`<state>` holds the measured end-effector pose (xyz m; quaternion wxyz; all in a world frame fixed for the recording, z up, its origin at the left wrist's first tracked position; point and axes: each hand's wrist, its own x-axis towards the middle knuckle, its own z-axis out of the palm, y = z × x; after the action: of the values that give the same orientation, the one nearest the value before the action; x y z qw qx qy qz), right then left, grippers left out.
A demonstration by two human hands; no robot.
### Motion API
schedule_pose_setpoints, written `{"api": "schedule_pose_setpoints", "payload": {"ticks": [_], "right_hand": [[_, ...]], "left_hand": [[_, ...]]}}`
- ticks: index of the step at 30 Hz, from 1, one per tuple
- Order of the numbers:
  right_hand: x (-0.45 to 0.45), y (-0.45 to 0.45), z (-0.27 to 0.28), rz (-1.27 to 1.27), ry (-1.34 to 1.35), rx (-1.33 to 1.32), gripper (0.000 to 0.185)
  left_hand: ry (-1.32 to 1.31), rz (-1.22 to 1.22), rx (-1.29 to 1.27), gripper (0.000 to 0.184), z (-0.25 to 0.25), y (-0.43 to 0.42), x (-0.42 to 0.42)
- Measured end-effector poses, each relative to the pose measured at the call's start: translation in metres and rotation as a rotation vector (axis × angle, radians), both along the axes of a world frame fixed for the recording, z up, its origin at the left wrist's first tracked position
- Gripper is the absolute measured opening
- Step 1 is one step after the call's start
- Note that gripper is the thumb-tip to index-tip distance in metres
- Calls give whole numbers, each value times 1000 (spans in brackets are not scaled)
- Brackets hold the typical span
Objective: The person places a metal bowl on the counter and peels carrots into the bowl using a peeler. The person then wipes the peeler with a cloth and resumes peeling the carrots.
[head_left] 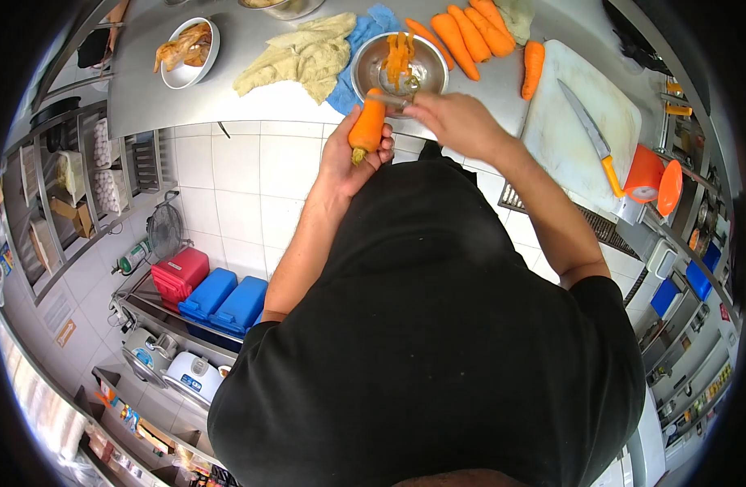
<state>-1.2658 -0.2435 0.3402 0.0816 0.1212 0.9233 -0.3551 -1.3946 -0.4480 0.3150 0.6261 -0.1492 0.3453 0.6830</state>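
My left hand (338,156) is wrapped round a carrot (366,130), its green stem end pointing down toward me. In my right hand (458,122) is a peeler (392,101), blurred, its blade against the carrot's upper end. Just beyond the carrot, a steel bowl (359,71) at the counter's edge holds orange strips of peel (399,58). Several whole carrots (462,36) lie behind and to the right of the bowl. One more carrot (533,71) rests beside the white cutting board (551,134).
A knife with a yellow handle (610,174) lies on the board. Crumpled beige cloth (308,53) and blue cloth (344,96) sit left of the bowl. Farther left, a white bowl (178,79) holds cooked-looking meat. An orange container (645,172) stands right of the board.
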Motion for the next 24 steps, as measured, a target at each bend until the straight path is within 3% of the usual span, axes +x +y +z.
{"api": "schedule_pose_setpoints", "payload": {"ticks": [4, 8, 14, 20, 24], "right_hand": [[4, -27, 31, 102, 48, -142, 37], [2, -26, 24, 101, 31, -107, 37], [-3, 27, -42, -45, -106, 211, 41], [6, 23, -35, -111, 15, 61, 38], [10, -6, 8, 7, -5, -62, 40]], "left_hand": [[44, 40, -45, 51, 4, 5, 2], [-42, 33, 13, 50, 5, 7, 0], [-57, -113, 192, 50, 4, -2, -3], [11, -46, -75, 51, 19, 11, 2], [66, -65, -73, 49, 11, 9, -1]]}}
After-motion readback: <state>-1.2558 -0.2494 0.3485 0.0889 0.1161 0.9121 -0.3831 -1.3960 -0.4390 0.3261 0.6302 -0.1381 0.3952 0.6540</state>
